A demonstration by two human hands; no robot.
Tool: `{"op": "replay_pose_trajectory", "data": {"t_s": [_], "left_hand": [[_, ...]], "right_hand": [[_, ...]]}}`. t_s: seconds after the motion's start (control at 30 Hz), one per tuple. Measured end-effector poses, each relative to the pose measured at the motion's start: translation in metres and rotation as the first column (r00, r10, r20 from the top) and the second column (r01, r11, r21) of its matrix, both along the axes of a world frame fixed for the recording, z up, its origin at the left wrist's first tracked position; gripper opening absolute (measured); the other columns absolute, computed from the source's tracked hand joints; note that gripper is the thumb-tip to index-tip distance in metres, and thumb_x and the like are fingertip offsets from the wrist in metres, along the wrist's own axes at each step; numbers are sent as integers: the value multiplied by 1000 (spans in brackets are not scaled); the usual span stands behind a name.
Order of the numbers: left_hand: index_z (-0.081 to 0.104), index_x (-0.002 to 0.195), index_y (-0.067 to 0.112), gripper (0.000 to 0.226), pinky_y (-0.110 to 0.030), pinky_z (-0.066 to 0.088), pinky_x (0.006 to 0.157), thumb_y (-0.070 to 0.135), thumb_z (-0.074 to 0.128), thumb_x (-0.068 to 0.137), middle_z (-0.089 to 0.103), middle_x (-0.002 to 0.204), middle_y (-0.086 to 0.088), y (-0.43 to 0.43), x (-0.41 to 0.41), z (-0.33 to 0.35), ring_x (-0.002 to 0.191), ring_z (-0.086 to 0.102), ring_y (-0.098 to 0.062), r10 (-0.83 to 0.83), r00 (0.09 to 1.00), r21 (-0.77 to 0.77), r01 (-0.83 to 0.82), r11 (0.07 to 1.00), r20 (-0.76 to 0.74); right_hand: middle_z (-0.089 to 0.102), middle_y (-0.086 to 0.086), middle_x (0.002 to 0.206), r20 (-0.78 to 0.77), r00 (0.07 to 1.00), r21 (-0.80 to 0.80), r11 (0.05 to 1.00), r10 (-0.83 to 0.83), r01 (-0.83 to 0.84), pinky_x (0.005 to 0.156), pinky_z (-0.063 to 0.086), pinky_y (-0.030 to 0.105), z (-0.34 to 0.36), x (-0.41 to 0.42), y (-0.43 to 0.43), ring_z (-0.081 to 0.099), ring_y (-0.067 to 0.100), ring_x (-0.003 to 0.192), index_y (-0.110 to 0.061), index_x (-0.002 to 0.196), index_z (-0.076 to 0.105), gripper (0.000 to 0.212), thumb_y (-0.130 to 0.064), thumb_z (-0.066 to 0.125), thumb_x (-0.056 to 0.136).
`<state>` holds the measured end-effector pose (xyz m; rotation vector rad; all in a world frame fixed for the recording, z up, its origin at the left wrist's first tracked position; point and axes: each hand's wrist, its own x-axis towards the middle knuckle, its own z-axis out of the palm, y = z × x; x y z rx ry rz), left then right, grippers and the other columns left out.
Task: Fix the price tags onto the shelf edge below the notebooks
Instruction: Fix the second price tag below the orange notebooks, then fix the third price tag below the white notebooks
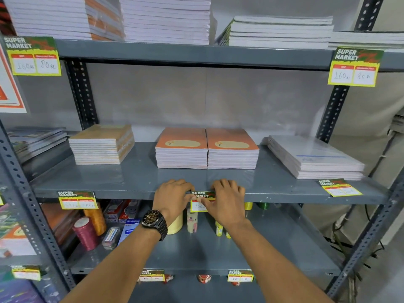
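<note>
A green and yellow "Super Market" price tag (200,201) lies against the front edge of the grey middle shelf (135,192), below two stacks of orange notebooks (206,149). My left hand (172,197), with a dark watch on its wrist, presses the tag's left side. My right hand (227,200) covers the tag's right half, thumb and fingers on it. Another tag (76,200) hangs on the same edge at the left. A third tag (340,188) lies flat on the shelf top at the right.
Notebook stacks (101,145) and a plastic-wrapped pile (314,158) share the middle shelf. Thread spools (86,232), tape rolls and small boxes fill the shelf below. The upper shelf edge carries tags (33,55) at both ends. Perforated uprights (334,110) frame the rack.
</note>
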<state>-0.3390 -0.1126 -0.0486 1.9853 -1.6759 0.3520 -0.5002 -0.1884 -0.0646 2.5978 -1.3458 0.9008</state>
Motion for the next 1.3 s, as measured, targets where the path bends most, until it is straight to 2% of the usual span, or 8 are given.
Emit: {"op": "replay_pose_trajectory", "data": {"t_s": [0.1,0.33,0.6,0.7,0.8,0.9,1.1,1.3], "left_hand": [[69,98,34,14,-33,50,71,38,65,85,71,95,8,4,6,-4,88,62,-21,-23,1000,-16,23,1000,3],[67,103,36,16,-32,47,73,37,59,89,71,99,11,5,18,-4,90,61,-17,-91,995,-13,91,996,-33],[67,105,34,17,-32,46,76,33,61,88,70,101,9,6,15,-3,92,60,-19,-120,991,18,121,992,-67],[69,102,34,25,-30,54,81,24,68,80,73,98,12,3,16,2,92,65,-11,-94,941,8,102,995,-324],[65,113,33,40,-28,54,86,18,65,76,73,93,12,-2,14,13,88,67,-8,-88,851,62,140,988,-518],[65,109,29,32,-28,53,86,17,65,79,70,94,9,-7,2,22,87,65,-10,-117,813,44,172,984,-571],[67,101,24,19,-32,53,86,17,63,84,68,95,6,-45,-75,34,88,66,-12,-168,759,-89,144,986,-630],[65,95,30,15,-36,55,87,23,64,82,71,99,4,-111,-197,36,91,68,-15,-214,785,-4,261,965,-582]], "right_hand": [[61,-6,99,-8,1000,20,1000,18,-17,82,38,41,-1,3,-4,52,23,97,-27,97,57,49,-68,62,71],[67,-11,111,79,973,134,965,219,-227,90,35,32,5,-29,-24,57,17,107,-30,109,65,32,-41,71,80],[68,-9,114,81,983,122,978,163,-172,90,34,30,8,-27,-10,59,16,108,-27,111,66,28,-32,69,83],[69,-9,114,89,978,176,963,189,-202,96,44,35,14,-30,-11,60,14,107,-26,111,66,33,-39,70,81],[66,-10,117,149,970,247,943,192,-225,94,47,28,20,-46,-9,58,8,107,-28,118,61,44,-51,66,81],[63,-12,114,269,950,221,950,157,-220,90,43,22,25,-84,-8,56,3,104,-27,117,62,41,-47,68,82],[67,-3,113,377,926,264,960,-9,-98,87,43,25,36,-204,-53,59,12,105,-20,110,67,30,-33,72,83],[69,6,110,391,913,326,945,-118,-17,81,41,22,55,-322,-122,63,20,104,-11,107,66,31,-22,76,80]]}}
